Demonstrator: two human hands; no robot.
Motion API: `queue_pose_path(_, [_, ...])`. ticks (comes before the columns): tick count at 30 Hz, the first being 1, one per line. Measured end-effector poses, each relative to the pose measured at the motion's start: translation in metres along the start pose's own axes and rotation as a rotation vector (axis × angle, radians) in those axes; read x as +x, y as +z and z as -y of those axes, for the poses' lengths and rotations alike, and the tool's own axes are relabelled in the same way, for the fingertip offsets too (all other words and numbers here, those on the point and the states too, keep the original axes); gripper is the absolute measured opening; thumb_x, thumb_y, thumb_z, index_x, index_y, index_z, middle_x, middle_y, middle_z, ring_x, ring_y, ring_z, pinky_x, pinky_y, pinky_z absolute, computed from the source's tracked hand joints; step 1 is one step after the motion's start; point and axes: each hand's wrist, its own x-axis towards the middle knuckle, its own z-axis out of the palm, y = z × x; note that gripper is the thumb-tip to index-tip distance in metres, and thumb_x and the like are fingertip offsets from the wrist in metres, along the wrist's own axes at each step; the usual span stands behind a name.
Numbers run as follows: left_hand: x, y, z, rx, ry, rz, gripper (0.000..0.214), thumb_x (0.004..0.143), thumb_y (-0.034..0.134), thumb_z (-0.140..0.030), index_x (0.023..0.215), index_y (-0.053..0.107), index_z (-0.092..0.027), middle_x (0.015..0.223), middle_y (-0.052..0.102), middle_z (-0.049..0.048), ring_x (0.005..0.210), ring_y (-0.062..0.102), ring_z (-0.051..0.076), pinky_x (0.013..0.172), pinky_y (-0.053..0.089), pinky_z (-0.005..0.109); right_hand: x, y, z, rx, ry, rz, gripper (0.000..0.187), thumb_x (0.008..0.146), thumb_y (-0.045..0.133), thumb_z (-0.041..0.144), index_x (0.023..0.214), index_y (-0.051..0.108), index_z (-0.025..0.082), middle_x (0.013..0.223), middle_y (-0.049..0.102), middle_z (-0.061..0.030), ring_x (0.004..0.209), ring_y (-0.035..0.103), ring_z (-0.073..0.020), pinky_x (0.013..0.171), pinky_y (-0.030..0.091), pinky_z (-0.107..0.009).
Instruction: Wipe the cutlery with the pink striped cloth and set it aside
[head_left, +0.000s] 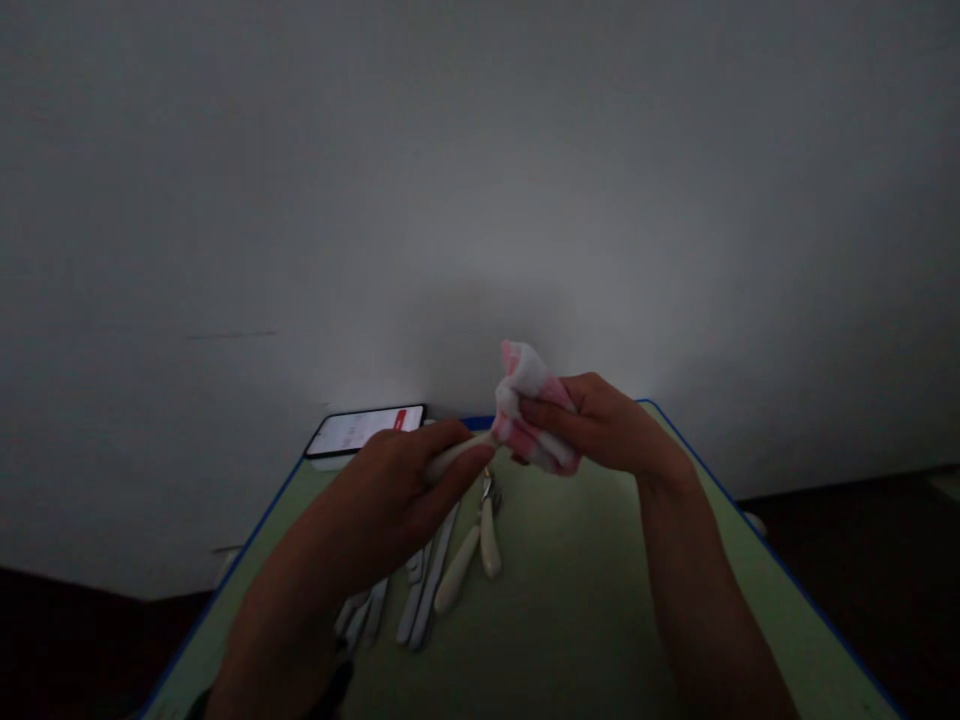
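Note:
My left hand (427,475) is closed round the pale handle (454,457) of a piece of cutlery, which points right and slightly up. Its far end disappears into a pink and white cloth (536,410), so I cannot tell a fork from a spoon. My right hand (600,425) grips the bunched cloth, thumb on top, wrapped about the cutlery's hidden end. Below the hands, two pieces of cutlery with cream handles (489,540) lie on the table. Several with flat pale handles (427,600) lie to their left, partly covered by my left arm.
A phone (364,432) with a lit screen rests at the table's back left corner. The pale green table (570,600) has a blue edge and stands against a plain grey wall (480,200). The room is dim, with dark floor on both sides.

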Motion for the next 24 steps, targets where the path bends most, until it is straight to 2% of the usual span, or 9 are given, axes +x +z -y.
queue_pose_path(3, [-0.002, 0.003, -0.003, 0.099, 0.004, -0.002, 0.038, 0.092, 0.033, -0.044, 0.084, 0.060, -0.018, 0.067, 0.060, 0.0005, 0.061, 0.056, 0.014, 0.057, 0.036, 0.023, -0.001, 0.002, -0.013, 0.077, 0.007, 0.052, 0.039, 0.086, 0.045, 0.045, 0.083, 0.063, 0.011, 0.069, 0.063, -0.0032, 0.056, 0.052, -0.0085, 0.050, 0.037, -0.019])
queue_pose_path(7, [0.004, 0.013, -0.001, 0.164, 0.045, 0.074, 0.038, 0.092, 0.033, -0.043, 0.086, 0.061, -0.017, 0.073, 0.062, 0.0028, 0.065, 0.057, 0.015, 0.059, 0.036, 0.025, -0.005, -0.003, -0.047, 0.199, 0.054, 0.263, 0.036, 0.084, 0.049, 0.044, 0.089, 0.061, 0.011, 0.073, 0.064, -0.0036, 0.056, 0.053, -0.0084, 0.050, 0.039, -0.018])
queue_pose_path(10, [0.014, 0.029, 0.002, 0.066, 0.088, 0.124, 0.037, 0.091, 0.036, -0.044, 0.084, 0.061, -0.018, 0.071, 0.061, 0.0018, 0.066, 0.055, 0.015, 0.060, 0.036, 0.025, -0.016, -0.011, -0.071, 0.237, 0.071, 0.268, 0.031, 0.078, 0.059, 0.041, 0.087, 0.060, 0.011, 0.069, 0.061, -0.0005, 0.054, 0.050, -0.0068, 0.049, 0.038, -0.017])
queue_pose_path(12, [0.020, 0.048, 0.006, -0.090, 0.085, 0.085, 0.038, 0.089, 0.038, -0.045, 0.080, 0.061, -0.017, 0.071, 0.060, 0.0015, 0.065, 0.053, 0.015, 0.061, 0.037, 0.025, -0.024, -0.008, -0.084, 0.291, 0.093, 0.167, 0.032, 0.079, 0.056, 0.042, 0.090, 0.061, 0.012, 0.072, 0.062, -0.0009, 0.053, 0.050, -0.0073, 0.048, 0.038, -0.018])
queue_pose_path(14, [0.022, 0.075, 0.011, -0.359, 0.014, 0.054, 0.034, 0.087, 0.042, -0.043, 0.080, 0.060, -0.016, 0.072, 0.058, 0.0012, 0.066, 0.052, 0.014, 0.060, 0.037, 0.024, -0.030, 0.005, -0.095, 0.367, 0.077, -0.117, 0.034, 0.079, 0.055, 0.046, 0.089, 0.060, 0.013, 0.071, 0.062, -0.0011, 0.055, 0.053, -0.0086, 0.050, 0.041, -0.019])
queue_pose_path(17, [0.016, 0.119, 0.020, -0.917, -0.207, 0.126, 0.024, 0.084, 0.047, -0.038, 0.081, 0.055, -0.015, 0.060, 0.043, -0.0051, 0.049, 0.038, 0.008, 0.046, 0.029, 0.019, -0.031, 0.039, -0.111, 0.556, 0.073, -0.492, 0.039, 0.078, 0.054, 0.052, 0.097, 0.056, 0.018, 0.080, 0.064, -0.0021, 0.058, 0.057, -0.0110, 0.054, 0.045, -0.023])
queue_pose_path(18, [0.012, 0.130, 0.024, -1.097, -0.264, 0.162, 0.021, 0.082, 0.046, -0.035, 0.084, 0.053, -0.015, 0.060, 0.041, -0.0056, 0.047, 0.035, 0.007, 0.044, 0.027, 0.019, -0.030, 0.050, -0.115, 0.628, 0.082, -0.558, 0.042, 0.077, 0.054, 0.054, 0.101, 0.055, 0.019, 0.080, 0.064, -0.0021, 0.058, 0.057, -0.0111, 0.054, 0.046, -0.023])
queue_pose_path(21, [0.001, 0.148, 0.032, -1.258, -0.317, 0.243, 0.019, 0.079, 0.042, -0.027, 0.089, 0.052, -0.014, 0.062, 0.041, -0.0046, 0.044, 0.034, 0.006, 0.041, 0.027, 0.018, -0.027, 0.077, -0.127, 0.886, 0.110, -0.654, 0.045, 0.075, 0.054, 0.057, 0.098, 0.055, 0.019, 0.077, 0.064, -0.0021, 0.062, 0.059, -0.0125, 0.057, 0.047, -0.024])
queue_pose_path(24, [-0.004, 0.147, 0.036, -1.327, -0.335, 0.148, 0.013, 0.076, 0.047, -0.021, 0.087, 0.050, -0.015, 0.069, 0.048, -0.0017, 0.050, 0.042, 0.007, 0.044, 0.032, 0.018, -0.028, 0.086, -0.136, 1.182, 0.190, -0.656, 0.039, 0.073, 0.055, 0.057, 0.092, 0.057, 0.022, 0.080, 0.065, -0.0004, 0.065, 0.058, -0.0129, 0.058, 0.048, -0.026])
